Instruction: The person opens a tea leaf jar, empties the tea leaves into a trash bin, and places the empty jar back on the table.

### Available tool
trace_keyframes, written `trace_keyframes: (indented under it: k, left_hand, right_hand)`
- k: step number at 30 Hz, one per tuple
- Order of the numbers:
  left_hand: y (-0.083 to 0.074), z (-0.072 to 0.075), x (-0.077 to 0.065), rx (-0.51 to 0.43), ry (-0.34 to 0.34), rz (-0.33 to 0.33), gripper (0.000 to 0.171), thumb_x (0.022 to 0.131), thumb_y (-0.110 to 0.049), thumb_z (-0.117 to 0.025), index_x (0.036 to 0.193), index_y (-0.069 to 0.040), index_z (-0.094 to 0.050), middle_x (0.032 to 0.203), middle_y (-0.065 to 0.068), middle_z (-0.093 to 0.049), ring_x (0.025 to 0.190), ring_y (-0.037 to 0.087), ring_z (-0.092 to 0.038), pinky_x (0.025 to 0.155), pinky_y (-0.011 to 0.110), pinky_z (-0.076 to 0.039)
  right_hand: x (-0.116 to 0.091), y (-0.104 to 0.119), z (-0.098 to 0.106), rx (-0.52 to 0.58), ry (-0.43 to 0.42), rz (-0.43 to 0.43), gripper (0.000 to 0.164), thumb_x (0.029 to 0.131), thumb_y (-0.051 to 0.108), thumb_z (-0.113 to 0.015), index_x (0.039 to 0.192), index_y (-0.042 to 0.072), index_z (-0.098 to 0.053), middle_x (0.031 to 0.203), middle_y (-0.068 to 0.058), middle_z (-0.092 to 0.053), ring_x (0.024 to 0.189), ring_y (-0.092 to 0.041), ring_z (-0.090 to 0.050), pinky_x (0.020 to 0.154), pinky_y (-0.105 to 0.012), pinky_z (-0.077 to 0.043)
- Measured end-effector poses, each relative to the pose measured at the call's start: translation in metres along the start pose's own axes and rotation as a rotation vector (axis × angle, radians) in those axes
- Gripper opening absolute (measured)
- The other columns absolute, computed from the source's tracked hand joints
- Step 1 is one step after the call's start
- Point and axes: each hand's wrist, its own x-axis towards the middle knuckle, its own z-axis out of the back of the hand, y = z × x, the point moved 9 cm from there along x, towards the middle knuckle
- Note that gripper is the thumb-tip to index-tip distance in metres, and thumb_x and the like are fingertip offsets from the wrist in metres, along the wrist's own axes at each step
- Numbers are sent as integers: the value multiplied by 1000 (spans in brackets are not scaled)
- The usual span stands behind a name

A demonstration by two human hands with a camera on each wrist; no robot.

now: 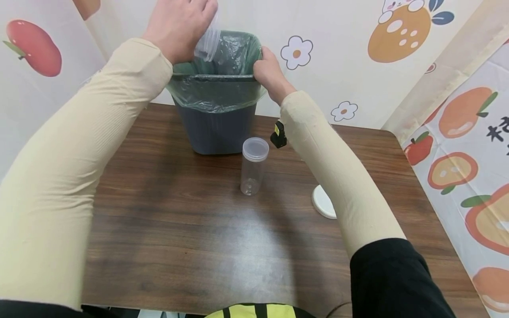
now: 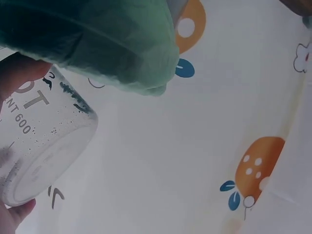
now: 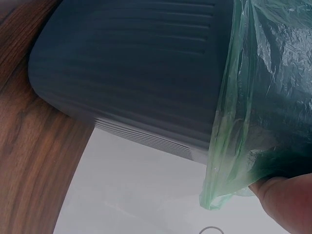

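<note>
A dark grey trash bin stands upright at the back of the table, lined with a thin green bag folded over its rim. My left hand grips a clear plastic cup over the bin's left side. Dark printing and small droplets or specks show on the cup's wall in the left wrist view. On the bin's right rim, my right hand pinches the edge, thumb over the bag. A clear lidded jar stands upright in front of the bin.
A white round lid-like disc lies on the brown wooden table, partly hidden by the right forearm. Close behind the bin hangs a white printed cloth; another printed cloth runs along the right side.
</note>
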Motion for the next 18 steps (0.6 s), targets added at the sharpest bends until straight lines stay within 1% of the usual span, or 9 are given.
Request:
trace_keyframes:
  k: [3, 6, 9, 11, 13, 15, 18]
  left_hand:
    - [-3, 1, 0, 18, -29, -40, 63, 62, 5, -67, 118, 9, -40, 114, 29, -49, 101, 45, -47, 94, 57, -35]
    - [-8, 2, -1, 49, -62, -109, 63, 60, 7, -67, 117, 9, -41, 115, 27, -48, 102, 44, -47, 93, 56, -36]
    - [-12, 1, -3, 95, -59, -163, 67, 60, 8, -68, 120, 7, -41, 118, 25, -47, 107, 43, -46, 95, 55, -35]
    - [-14, -1, -4, 130, -42, -187, 68, 61, 9, -69, 123, 5, -40, 121, 24, -47, 111, 41, -44, 100, 53, -33]
    - [-16, -3, -4, 145, -31, -208, 69, 61, 12, -67, 123, 3, -39, 121, 22, -47, 113, 41, -43, 102, 51, -31]
    - [-18, -4, -4, 143, -33, -238, 70, 59, 15, -64, 123, 2, -39, 120, 21, -48, 113, 40, -42, 102, 50, -30]
    - [-22, -4, -4, 148, -45, -292, 72, 55, 20, -60, 121, 0, -39, 116, 20, -49, 111, 40, -42, 99, 50, -31]
  right_hand:
    - [0, 1, 0, -1, 1, -3, 56, 93, -1, -28, 146, 18, -31, 142, 1, -41, 130, -8, -36, 107, -24, -27]
    - [-1, 2, -1, -2, 7, -3, 57, 93, -1, -29, 147, 18, -30, 142, 2, -40, 131, -8, -35, 107, -24, -26]
    - [-1, 3, -1, -2, 9, -1, 58, 93, -1, -29, 147, 18, -29, 143, 2, -39, 132, -8, -34, 108, -25, -26]
    - [-1, 3, -1, 3, 12, -1, 58, 93, -1, -28, 148, 18, -28, 144, 2, -38, 132, -8, -33, 108, -25, -25]
    - [-1, 3, -2, 5, 13, -1, 59, 93, -1, -28, 148, 18, -28, 145, 3, -37, 132, -8, -33, 108, -24, -25]
    - [-1, 3, -2, 8, 15, -2, 58, 93, -1, -28, 148, 18, -28, 145, 3, -37, 132, -8, -33, 108, -24, -25]
    - [-1, 3, -2, 9, 15, -2, 57, 93, -1, -28, 147, 18, -29, 143, 2, -39, 131, -8, -34, 107, -24, -26]
